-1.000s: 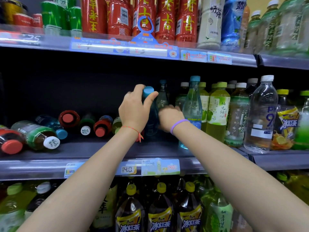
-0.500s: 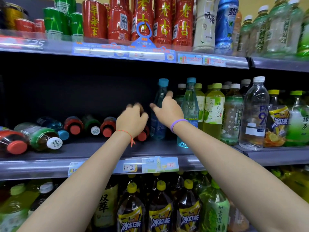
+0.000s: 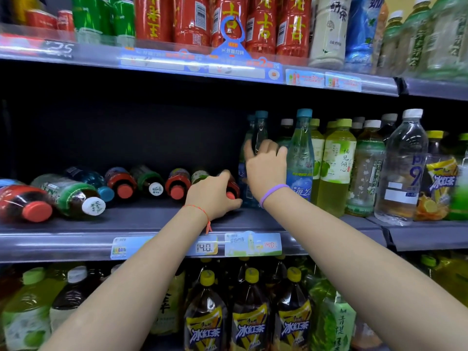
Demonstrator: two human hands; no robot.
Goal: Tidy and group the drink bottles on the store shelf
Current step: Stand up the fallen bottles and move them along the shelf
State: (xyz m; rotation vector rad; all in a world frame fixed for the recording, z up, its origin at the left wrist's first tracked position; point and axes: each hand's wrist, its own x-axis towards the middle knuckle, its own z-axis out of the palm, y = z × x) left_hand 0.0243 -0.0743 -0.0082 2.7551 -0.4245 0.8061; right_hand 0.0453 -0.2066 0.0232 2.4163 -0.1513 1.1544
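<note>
On the middle shelf [image 3: 141, 220] a slim clear bottle with a blue cap [image 3: 260, 124] stands upright at the left end of the standing row. My right hand [image 3: 266, 169] holds its body, thumb on the left and fingers on the right. Just left of it a dark bottle with a red cap [image 3: 232, 192] lies on its side, cap toward me. My left hand [image 3: 212, 196] is curled over this bottle and hides most of it. More bottles lie on their sides further left, such as a red-capped one [image 3: 177, 186] and a white-capped one [image 3: 152, 184].
Upright to the right stand another blue-capped bottle [image 3: 301, 158], green tea bottles [image 3: 336, 168] and a large clear water bottle [image 3: 402, 171]. The upper shelf carries red bottles [image 3: 260, 24]; the lower shelf holds yellow-capped iced-tea bottles [image 3: 250, 323]. The dark back of the middle shelf shows above the lying bottles.
My left hand let go of the blue cap and dropped onto the lying red-capped bottle. My right hand rose from the blue-capped bottle's base to its body. The camera shifted slightly.
</note>
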